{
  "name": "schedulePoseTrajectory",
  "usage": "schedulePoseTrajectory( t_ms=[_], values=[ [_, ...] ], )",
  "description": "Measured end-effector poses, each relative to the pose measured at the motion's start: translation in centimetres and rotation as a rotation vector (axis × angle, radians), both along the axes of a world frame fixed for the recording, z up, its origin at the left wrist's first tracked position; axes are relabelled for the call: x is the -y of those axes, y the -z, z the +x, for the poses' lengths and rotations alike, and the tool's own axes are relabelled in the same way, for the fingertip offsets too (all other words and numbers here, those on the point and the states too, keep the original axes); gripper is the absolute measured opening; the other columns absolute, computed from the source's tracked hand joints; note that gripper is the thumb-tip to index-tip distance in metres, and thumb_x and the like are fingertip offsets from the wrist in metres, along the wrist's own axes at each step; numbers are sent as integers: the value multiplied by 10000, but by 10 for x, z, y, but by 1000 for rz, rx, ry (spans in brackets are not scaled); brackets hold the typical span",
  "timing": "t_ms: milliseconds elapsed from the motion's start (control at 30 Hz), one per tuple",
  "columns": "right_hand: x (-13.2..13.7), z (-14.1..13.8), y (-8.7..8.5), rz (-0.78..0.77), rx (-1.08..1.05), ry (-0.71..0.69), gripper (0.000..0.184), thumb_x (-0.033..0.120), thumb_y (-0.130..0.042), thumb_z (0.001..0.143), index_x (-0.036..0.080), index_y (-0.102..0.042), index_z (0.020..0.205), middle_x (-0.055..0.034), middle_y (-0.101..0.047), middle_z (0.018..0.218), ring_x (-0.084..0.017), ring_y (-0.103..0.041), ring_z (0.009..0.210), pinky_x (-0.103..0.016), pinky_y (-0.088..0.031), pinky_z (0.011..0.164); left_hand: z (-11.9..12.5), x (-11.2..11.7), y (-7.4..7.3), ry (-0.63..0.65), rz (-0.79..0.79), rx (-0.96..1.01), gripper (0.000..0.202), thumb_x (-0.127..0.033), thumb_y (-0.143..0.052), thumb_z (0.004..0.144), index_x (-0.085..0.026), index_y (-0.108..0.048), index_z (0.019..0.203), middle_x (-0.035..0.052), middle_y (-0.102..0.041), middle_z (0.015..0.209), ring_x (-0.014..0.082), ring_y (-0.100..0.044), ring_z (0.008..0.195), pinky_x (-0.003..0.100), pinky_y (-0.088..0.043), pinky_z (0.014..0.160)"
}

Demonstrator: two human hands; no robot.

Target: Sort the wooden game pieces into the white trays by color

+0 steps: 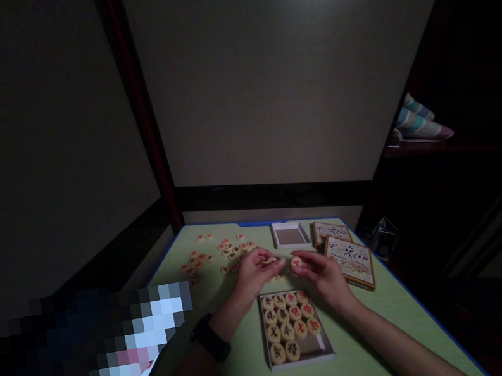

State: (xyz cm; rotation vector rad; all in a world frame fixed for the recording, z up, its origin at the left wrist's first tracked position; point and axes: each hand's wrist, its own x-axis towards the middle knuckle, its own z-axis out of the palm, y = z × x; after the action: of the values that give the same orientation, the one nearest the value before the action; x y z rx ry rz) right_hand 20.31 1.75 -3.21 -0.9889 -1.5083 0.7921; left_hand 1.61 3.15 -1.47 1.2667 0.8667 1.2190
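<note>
Between the thumb and fingers of my right hand (326,275) is a round wooden Chinese chess piece (296,262) with a red character facing me. Close beside it, my left hand (256,272) is closed in a pinch around a pale piece, mostly covered by the fingers. Just below both hands lies an open shallow box (302,362), with black-marked pieces in its left columns and red-marked ones to the right. Its bottom shows at the lower right corner. A few loose pieces (276,277) lie on the table under my hands.
Loose chess pieces (200,259) are scattered over the table's (243,369) far left. A white shallow tray (291,236) sits at the back, beside two printed lids or boxes (350,261) on the right. A pixelated bright area (146,340) covers the left edge. Walls stand close behind.
</note>
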Motion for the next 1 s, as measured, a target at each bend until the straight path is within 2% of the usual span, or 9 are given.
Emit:
schedulePoseTrajectory(
  t_ms=[100,200,367,567,667,767,867,1000],
  values=[
    [1,-3,1,-21,-28,-11,335,451,-769,740,209,-774,973,-80,-774,878,-238,-715,752,-389,-613,689,0,0,2,38,-26,-10,376,-414,-829,661,-156,-613,828,-26,-620,668,84,-537,569,203,-389,535],
    [1,-5,4,-35,-57,-9,345,462,-786,716,200,-776,940,-91,-772,909,-239,-715,760,-392,-609,701,-1,-1,2,50,-38,6,398,-430,-829,659,-136,-675,878,1,-653,705,90,-547,586,216,-404,552],
    [-1,-6,10,-88,-71,-41,401,478,-792,712,192,-739,988,-76,-769,836,-241,-723,752,-375,-604,671,-2,-1,2,74,-111,150,478,-468,-831,667,-120,-708,971,80,-726,917,156,-668,745,303,-531,743],
    [0,-8,11,-93,-74,5,395,482,-793,705,202,-690,964,-52,-761,798,-232,-722,723,-334,-586,634,-4,1,3,113,-149,230,469,-416,-851,692,-98,-707,1006,133,-740,989,235,-730,861,408,-555,907],
    [7,-9,5,1,32,73,308,439,-750,774,208,-672,962,-45,-751,824,-211,-708,724,-316,-577,643,-3,1,4,118,-172,218,427,-375,-846,711,-106,-718,1017,127,-751,978,236,-737,855,419,-571,898],
    [16,-10,-3,185,203,124,197,364,-697,848,217,-665,976,-58,-735,936,-202,-692,814,-315,-576,706,-1,2,5,125,-180,185,435,-386,-864,677,-117,-738,994,119,-762,981,227,-733,868,392,-585,867],
    [21,-9,-7,346,323,118,139,318,-662,883,228,-655,989,-69,-710,999,-207,-673,894,-318,-576,740,0,3,5,182,-190,138,488,-413,-890,617,-116,-752,978,122,-768,989,220,-731,864,377,-584,865],
    [20,-8,-6,435,408,106,126,278,-620,912,231,-637,1028,-76,-697,992,-212,-664,901,-339,-577,768,0,4,6,234,-225,126,551,-442,-911,565,-113,-749,976,124,-772,972,203,-737,798,365,-590,838]
  ],
)
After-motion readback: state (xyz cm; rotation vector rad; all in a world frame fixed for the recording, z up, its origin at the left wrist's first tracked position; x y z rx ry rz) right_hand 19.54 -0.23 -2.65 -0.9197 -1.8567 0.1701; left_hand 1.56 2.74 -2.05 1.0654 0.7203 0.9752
